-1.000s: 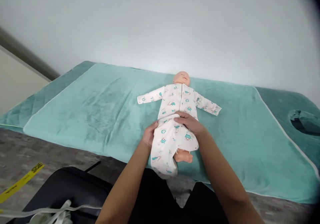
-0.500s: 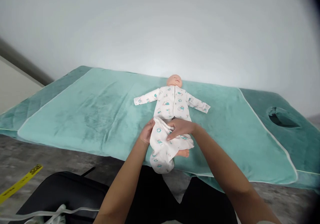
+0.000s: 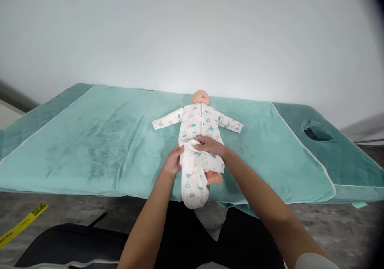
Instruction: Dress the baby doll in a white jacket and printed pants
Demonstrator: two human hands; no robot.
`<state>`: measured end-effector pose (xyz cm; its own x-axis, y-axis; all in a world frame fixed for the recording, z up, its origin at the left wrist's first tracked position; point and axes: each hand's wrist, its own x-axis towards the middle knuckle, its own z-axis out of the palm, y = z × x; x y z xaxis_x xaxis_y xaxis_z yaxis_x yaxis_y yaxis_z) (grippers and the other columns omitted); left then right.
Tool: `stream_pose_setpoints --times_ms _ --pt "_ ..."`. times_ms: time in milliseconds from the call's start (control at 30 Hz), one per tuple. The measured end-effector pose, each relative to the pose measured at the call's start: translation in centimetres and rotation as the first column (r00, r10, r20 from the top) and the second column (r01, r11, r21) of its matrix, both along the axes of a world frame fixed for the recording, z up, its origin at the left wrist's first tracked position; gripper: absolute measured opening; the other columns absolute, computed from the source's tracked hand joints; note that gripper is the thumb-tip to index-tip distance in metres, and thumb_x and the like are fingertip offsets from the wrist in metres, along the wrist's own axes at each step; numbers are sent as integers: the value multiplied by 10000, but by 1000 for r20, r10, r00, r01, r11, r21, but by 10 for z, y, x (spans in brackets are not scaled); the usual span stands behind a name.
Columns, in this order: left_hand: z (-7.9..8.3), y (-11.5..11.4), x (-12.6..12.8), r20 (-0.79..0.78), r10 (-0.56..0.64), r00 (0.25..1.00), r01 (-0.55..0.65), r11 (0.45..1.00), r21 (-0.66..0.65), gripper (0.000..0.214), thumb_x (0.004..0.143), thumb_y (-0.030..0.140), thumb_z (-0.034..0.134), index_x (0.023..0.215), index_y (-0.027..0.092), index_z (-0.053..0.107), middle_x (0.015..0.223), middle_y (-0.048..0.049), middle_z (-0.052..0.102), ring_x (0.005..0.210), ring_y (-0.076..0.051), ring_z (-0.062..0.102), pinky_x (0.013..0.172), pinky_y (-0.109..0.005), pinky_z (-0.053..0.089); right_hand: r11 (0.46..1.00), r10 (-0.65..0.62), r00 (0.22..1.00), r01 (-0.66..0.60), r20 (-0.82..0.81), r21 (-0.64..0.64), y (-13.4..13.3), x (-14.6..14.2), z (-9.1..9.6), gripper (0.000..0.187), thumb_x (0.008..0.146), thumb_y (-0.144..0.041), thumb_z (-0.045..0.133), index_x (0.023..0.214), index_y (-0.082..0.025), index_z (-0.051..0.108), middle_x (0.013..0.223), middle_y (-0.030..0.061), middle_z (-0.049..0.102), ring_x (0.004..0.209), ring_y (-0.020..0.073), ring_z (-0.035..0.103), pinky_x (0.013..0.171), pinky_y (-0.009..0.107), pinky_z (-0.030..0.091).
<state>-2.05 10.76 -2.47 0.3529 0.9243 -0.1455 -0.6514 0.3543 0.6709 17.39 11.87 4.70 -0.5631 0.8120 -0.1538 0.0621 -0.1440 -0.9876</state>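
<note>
A baby doll (image 3: 200,97) lies on its back, head toward the wall, arms spread. It wears a white printed shirt (image 3: 192,121) with a snap front. Matching baby pants (image 3: 194,181) cover its lower body, and one bare foot (image 3: 214,177) pokes out at the right leg opening. My left hand (image 3: 174,161) grips the pants at the left of the waist, its fingertips partly hidden by cloth. With thumb and fingers closed, my right hand (image 3: 211,146) holds the front of the waistband against the shirt's hem.
The doll rests on a padded bed with a teal cover (image 3: 99,141); a face hole (image 3: 317,131) is at its right end. A white wall (image 3: 192,37) stands behind. At lower left are a black chair (image 3: 72,243) and yellow floor tape (image 3: 25,224).
The pants' waistband has come up to the shirt's hem, and the pants lie straighter and flatter. My right hand has moved up with the waistband. The view has shifted slightly.
</note>
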Motion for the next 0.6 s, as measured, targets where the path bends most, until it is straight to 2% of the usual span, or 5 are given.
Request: stream_pose_setpoints --times_ms 167,300,400,500,600 --pt "4 1 2 14 70 997 -70 997 -35 345 639 330 890 843 128 698 709 -17 726 591 -152 664 675 -278 565 957 277 939 -289 204 32 0 -3 7 329 654 -290 838 922 -191 676 868 -23 640 787 162 560 668 261 430" --pt "8 -3 0 -71 -13 997 14 1000 19 443 600 371 911 909 110 732 765 -58 749 665 -192 693 671 -288 552 998 34 999 -34 -6 -43 2 -1 -4 294 638 -219 770 917 -191 684 872 -25 676 815 174 591 736 282 449" --pt "11 -6 -2 -150 -160 976 173 982 73 587 472 296 964 981 93 753 822 -88 762 738 -229 707 663 -280 534 973 -180 966 147 -185 -179 3 4 -10 268 588 -191 735 846 -190 663 762 -34 659 735 164 581 705 278 435" --pt "11 -6 -5 -213 -289 933 313 945 92 613 428 197 963 995 85 761 856 -99 767 724 -223 697 645 -270 524 961 -241 946 202 -218 -187 2 5 -12 204 590 -199 732 771 -184 639 682 -45 609 653 131 522 646 255 393" --pt "7 -6 -4 -222 -254 941 274 960 61 478 481 183 941 917 91 766 813 -84 763 645 -186 677 600 -251 515 968 -243 955 229 -167 -99 0 4 -13 181 648 -237 738 803 -192 655 717 -47 602 684 128 525 659 251 393"
